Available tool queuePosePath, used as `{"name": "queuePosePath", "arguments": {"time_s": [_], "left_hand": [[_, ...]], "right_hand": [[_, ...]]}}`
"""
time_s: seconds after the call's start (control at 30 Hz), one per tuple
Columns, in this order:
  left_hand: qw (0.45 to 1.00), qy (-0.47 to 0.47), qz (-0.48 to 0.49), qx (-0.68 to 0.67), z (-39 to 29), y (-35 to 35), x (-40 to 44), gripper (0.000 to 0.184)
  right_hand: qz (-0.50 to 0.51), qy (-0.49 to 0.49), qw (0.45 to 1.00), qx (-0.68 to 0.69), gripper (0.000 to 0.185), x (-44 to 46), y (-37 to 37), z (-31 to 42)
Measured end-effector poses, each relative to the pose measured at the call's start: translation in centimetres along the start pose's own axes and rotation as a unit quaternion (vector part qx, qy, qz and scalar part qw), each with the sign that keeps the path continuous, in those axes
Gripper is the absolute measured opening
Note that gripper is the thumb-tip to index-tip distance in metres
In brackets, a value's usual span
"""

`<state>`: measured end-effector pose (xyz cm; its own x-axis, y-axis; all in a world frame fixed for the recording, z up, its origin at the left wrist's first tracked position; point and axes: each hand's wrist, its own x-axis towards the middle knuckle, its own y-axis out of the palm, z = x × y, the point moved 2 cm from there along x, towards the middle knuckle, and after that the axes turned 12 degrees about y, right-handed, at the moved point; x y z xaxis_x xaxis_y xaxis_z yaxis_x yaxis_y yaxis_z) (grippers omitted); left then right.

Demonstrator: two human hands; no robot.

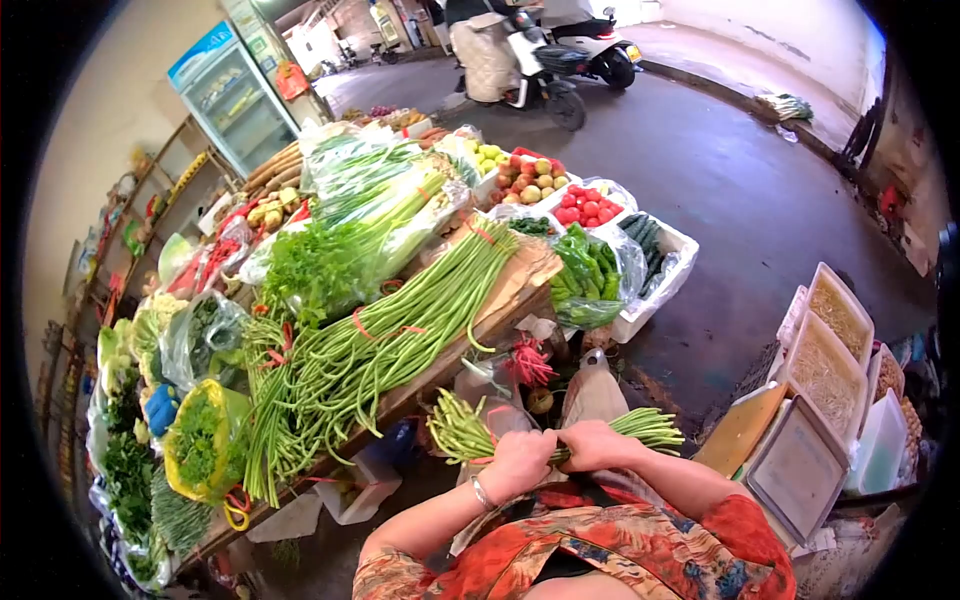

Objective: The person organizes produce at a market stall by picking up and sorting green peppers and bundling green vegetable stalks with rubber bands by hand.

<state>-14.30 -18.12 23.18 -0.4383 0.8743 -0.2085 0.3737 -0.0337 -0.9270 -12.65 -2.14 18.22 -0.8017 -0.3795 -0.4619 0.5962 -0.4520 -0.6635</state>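
A bundle of long beans (457, 428) lies across my lap, its two ends sticking out to either side of my hands. My left hand (522, 462), with a bracelet on the wrist, is closed around the bundle. Right beside it, my right hand (590, 445) is also closed on the beans, thumbs nearly touching. A red tie (490, 440) shows on the bundle left of my left hand. Fingertips of both hands are partly hidden. Ahead, a big pile of long beans (390, 325) with red ties rests on the stall's edge.
Leafy celery (315, 268), a yellow bag of greens (205, 440) and crates of tomatoes (588, 207), green peppers (585, 268) and cucumbers (645, 240) fill the stall. Sprout trays (825, 368) and a metal-topped scale (797, 468) stand right. Scooters (530, 60) are beyond.
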Motion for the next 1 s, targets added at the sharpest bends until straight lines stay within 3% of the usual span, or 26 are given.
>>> {"name": "queuePosePath", "arguments": {"time_s": [0.07,0.13,0.17,0.2,0.23,0.27,0.3,0.33,0.4,0.5,0.53,0.57,0.6,0.67,0.73,0.77,0.8,0.83,0.87,0.9,0.93,0.97,1.0], "left_hand": [[0.998,0.004,-0.045,0.040,-0.9,-1.7,-0.7,0.035],[0.939,0.134,-0.309,0.068,-2.9,-4.6,-1.8,0.041],[0.931,0.148,-0.333,0.030,-3.1,-4.2,-2.4,0.036],[0.931,0.145,-0.333,0.027,-3.1,-4.2,-2.9,0.036],[0.952,0.082,-0.223,-0.192,-2.7,-3.8,-3.2,0.031],[0.912,0.016,-0.099,-0.398,-2.6,-3.1,-3.4,0.027],[0.884,-0.025,-0.048,-0.463,-1.4,-1.6,-3.1,0.025],[0.874,-0.043,-0.060,-0.480,0.1,0.5,-3.0,0.031],[0.779,-0.031,-0.157,-0.606,2.1,3.0,-2.0,0.055],[0.647,0.076,-0.285,-0.704,0.6,-2.2,-1.8,0.090],[0.486,0.079,-0.311,-0.813,0.0,-3.4,-1.6,0.091],[0.563,0.110,-0.289,-0.766,0.6,-2.9,-1.7,0.081],[0.575,0.147,-0.300,-0.747,0.9,-2.6,-0.9,0.063],[0.586,0.070,-0.319,-0.741,0.9,-1.8,-0.5,0.048],[0.603,0.142,-0.339,-0.708,0.1,-2.1,0.3,0.042],[0.671,0.199,-0.342,-0.628,0.3,-2.4,0.8,0.039],[0.698,0.198,-0.333,-0.602,-0.5,-2.4,0.5,0.039],[0.737,0.196,-0.328,-0.557,-0.8,-2.2,0.4,0.039],[0.773,0.194,-0.322,-0.511,-1.0,-2.0,0.1,0.039],[0.783,0.181,-0.324,-0.499,-2.2,-2.9,0.2,0.030],[0.842,0.174,-0.279,-0.428,-1.8,-1.9,0.2,0.036],[0.843,0.173,-0.278,-0.427,-1.2,-0.6,0.6,0.036],[0.853,0.210,-0.306,-0.367,-0.7,0.9,1.4,0.038]], "right_hand": [[-0.030,0.011,0.999,0.009,0.061,-0.4,-1.1,-0.3],[-0.068,0.009,0.996,0.056,0.049,-0.3,-1.4,-1.6],[-0.063,-0.013,0.994,0.086,0.047,-0.4,-1.8,-2.1],[-0.056,-0.036,0.991,0.116,0.045,-0.4,-2.5,-2.5],[-0.048,-0.069,0.980,0.181,0.040,-0.5,-3.1,-2.6],[-0.031,-0.074,0.978,0.190,0.038,-2.0,-5.4,-0.4],[-0.023,-0.081,0.974,0.212,0.039,-2.5,-5.8,-0.2],[-0.016,-0.089,0.968,0.234,0.040,-2.8,-6.1,-0.1],[0.007,-0.080,0.969,0.232,0.043,-4.2,-7.0,0.6],[0.059,-0.066,0.972,0.216,0.051,-3.8,-6.1,0.0],[0.088,-0.062,0.973,0.202,0.055,-3.6,-5.6,-0.2],[0.054,-0.036,0.977,0.204,0.060,-3.9,-5.7,0.5],[0.054,-0.036,0.977,0.203,0.060,-3.8,-5.3,1.0],[-0.147,-0.086,0.976,0.134,0.063,-3.7,-5.3,1.9],[-0.121,-0.049,0.982,0.139,0.066,-3.1,-4.5,1.4],[-0.172,-0.112,0.970,0.132,0.065,-2.6,-3.8,1.4],[-0.221,-0.174,0.951,0.125,0.063,-2.4,-3.4,1.3],[-0.160,-0.183,0.956,0.162,0.081,-2.3,-2.9,1.0],[-0.176,-0.215,0.943,0.182,0.064,-2.7,-3.1,1.8],[-0.129,-0.206,0.961,0.136,0.059,-2.0,-2.5,1.1],[-0.081,-0.196,0.973,0.089,0.053,-1.3,-2.0,0.4],[-0.120,-0.242,0.961,0.063,0.044,-2.6,-3.6,1.3],[-0.035,-0.196,0.979,0.038,0.039,-1.8,-3.6,1.4]]}}
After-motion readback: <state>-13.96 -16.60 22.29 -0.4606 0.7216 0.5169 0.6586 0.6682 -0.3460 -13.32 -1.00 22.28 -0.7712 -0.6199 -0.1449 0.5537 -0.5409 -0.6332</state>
